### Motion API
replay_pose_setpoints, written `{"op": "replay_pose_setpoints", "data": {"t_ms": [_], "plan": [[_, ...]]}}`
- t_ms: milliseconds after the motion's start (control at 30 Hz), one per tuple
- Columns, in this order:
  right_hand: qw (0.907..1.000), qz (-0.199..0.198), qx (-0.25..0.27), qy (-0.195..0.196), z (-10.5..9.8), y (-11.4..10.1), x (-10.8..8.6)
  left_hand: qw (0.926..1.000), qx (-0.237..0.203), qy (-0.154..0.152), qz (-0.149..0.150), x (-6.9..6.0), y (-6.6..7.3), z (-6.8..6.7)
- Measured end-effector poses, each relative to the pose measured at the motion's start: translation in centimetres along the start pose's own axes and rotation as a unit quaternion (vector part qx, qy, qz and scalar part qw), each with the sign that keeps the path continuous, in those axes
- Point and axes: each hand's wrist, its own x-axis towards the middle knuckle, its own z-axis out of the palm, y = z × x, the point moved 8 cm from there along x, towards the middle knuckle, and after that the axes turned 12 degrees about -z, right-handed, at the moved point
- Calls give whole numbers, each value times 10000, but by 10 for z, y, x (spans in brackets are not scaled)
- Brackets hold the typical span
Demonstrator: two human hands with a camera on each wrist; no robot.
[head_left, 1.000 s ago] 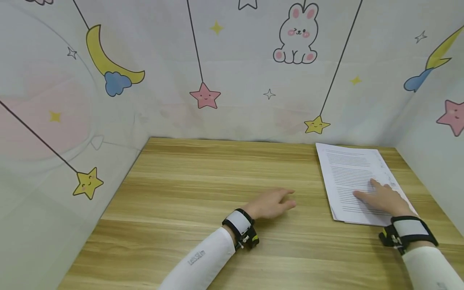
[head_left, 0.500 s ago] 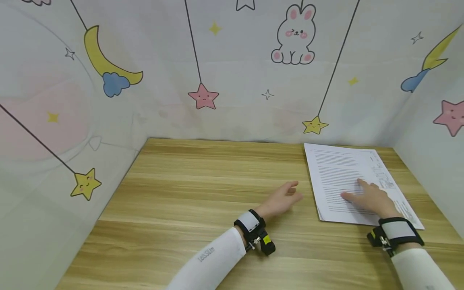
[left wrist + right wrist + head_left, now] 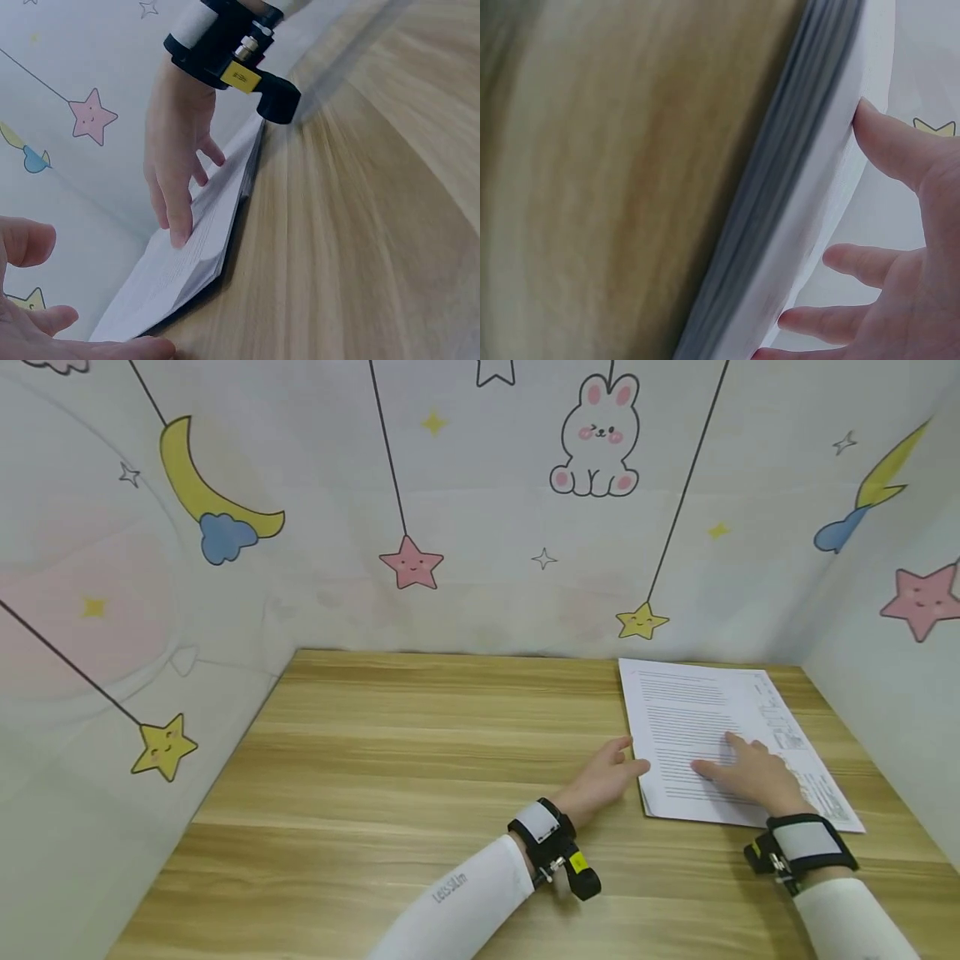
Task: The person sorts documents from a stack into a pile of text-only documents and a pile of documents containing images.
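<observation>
A stack of printed papers (image 3: 682, 718) lies at the right of the table, its several layers showing edge-on in the right wrist view (image 3: 780, 180). My right hand (image 3: 757, 775) rests on the top sheet with fingers spread; in the right wrist view the thumb and fingertips of that hand (image 3: 907, 277) touch the paper. Beside the stack's left edge, my left hand (image 3: 600, 778) has its thumb and fingers apart, holding nothing. The left wrist view shows the left hand (image 3: 45, 322) near the papers (image 3: 180, 262), whose corner lifts slightly apart in layers.
The wooden table (image 3: 420, 735) reaches back to a fabric wall (image 3: 480, 510) printed with stars, a moon and a rabbit. Another fabric side (image 3: 900, 693) stands to the right of the papers. Both wrists wear strapped cameras.
The papers have slid left under my right hand, which moved left with them. My left hand has moved right, up to the stack's left edge.
</observation>
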Motion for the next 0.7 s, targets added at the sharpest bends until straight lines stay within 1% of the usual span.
{"op": "replay_pose_setpoints", "data": {"t_ms": [100, 233, 267, 333, 433, 533, 700], "plan": [[10000, 44, -52, 11, 1, -2, -1, 9983, -573, -68, -112, 1, 0, 2], [9999, 58, -83, 38, 0, -5, -2, 9910, -1295, -196, -291, 4, -2, 5], [9999, 55, -89, 44, -1, -5, -3, 9898, -1375, -203, -321, 5, -2, 6], [9999, 48, -91, 44, -1, -6, -3, 9885, -1458, -183, -358, 6, -3, 6], [9999, 72, -74, 12, 1, -6, -3, 9884, -1463, -165, -376, 8, -4, 8], [9999, 123, -47, -11, 2, -6, -3, 9899, -1359, -139, -383, 10, -5, 8], [9999, 124, -47, 46, 1, -7, -2, 9922, -1209, -107, -299, 9, -4, 9]]}}
